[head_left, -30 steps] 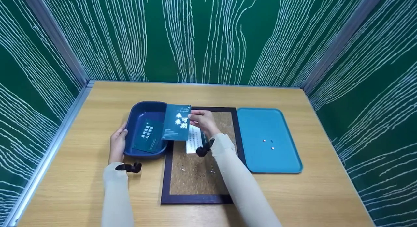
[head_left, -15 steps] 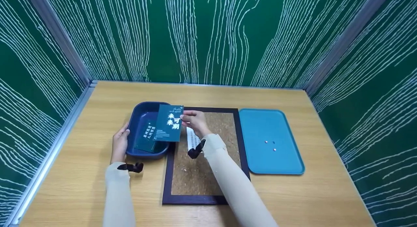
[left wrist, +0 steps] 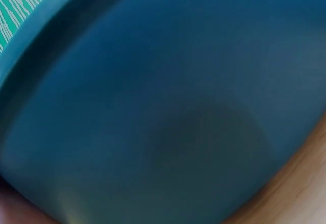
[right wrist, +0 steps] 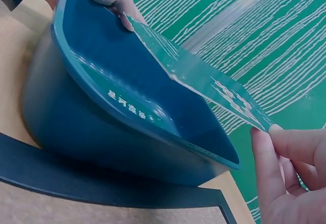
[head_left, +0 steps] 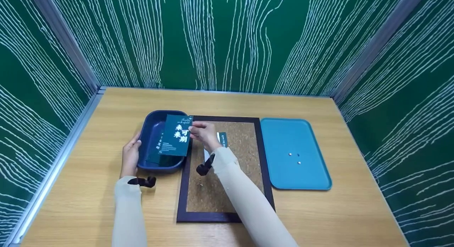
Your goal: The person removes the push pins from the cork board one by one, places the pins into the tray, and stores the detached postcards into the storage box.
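Observation:
My right hand [head_left: 205,134] pinches the right edge of a green postcard [head_left: 175,135] with white characters, between thumb and fingers. That postcard hangs over the right part of a dark blue plastic basin [head_left: 144,153]. In the right wrist view the postcard [right wrist: 204,79] slants above the basin's rim, and another green card [right wrist: 114,89] lies inside on the bottom. My left hand [head_left: 130,156] grips the basin's left wall, thumb up at the rim. Only the basin's outer wall [left wrist: 153,91] fills most of the left wrist view.
A cork board [head_left: 212,197] with a dark frame lies right of the basin, bearing a card [head_left: 222,138] partly hidden by my right hand. Further right, a light blue tray [head_left: 285,133] holds several small pins [head_left: 299,163]. Green patterned walls enclose the wooden table [head_left: 88,140].
My right hand has carried the postcard leftward, further over the basin, covering more of the card inside. My left hand stays on the basin.

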A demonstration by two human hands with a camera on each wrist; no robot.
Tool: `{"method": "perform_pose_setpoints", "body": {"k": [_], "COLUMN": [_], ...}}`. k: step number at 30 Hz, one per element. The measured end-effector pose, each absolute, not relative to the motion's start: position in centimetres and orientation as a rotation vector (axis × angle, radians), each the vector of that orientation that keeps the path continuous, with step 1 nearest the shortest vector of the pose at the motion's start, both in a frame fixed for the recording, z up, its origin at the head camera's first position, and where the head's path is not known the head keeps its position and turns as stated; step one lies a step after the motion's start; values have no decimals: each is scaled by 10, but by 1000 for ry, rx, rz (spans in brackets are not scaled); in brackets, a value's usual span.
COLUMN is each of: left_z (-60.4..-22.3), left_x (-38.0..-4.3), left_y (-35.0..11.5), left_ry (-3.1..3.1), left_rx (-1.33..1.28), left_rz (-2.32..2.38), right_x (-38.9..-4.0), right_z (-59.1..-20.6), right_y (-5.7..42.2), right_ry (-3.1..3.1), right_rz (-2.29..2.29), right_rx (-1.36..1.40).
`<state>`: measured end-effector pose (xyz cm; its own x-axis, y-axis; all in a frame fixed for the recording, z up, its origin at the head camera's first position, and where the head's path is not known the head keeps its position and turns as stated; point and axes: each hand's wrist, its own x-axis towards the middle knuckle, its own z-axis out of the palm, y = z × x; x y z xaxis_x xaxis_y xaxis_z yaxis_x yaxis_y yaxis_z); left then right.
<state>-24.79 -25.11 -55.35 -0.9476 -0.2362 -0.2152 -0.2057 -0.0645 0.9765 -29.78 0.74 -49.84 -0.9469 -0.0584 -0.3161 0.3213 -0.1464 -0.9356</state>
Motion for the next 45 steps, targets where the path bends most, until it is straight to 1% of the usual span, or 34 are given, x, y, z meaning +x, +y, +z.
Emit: {"method": "perform_pose_setpoints", "body": {"k": [14, 21, 45], "left_z": [-555, -557, -555], "left_x": [-248, -247, -248], "left_y": [-252, -253, -253], "left_ry": [-2111, -2161, -2114], "left_rx": [501, 491, 506], "left_rz": [-2245, -2200, -2259], "right_x": [-294, -291, -287], "right_z": [-503, -504, -510], "right_y": [-4, -8, -23], "right_ry": [1872, 1896, 1847], "right_rz": [-2166, -2163, -2172], "right_rx": [379, 340, 380]}}
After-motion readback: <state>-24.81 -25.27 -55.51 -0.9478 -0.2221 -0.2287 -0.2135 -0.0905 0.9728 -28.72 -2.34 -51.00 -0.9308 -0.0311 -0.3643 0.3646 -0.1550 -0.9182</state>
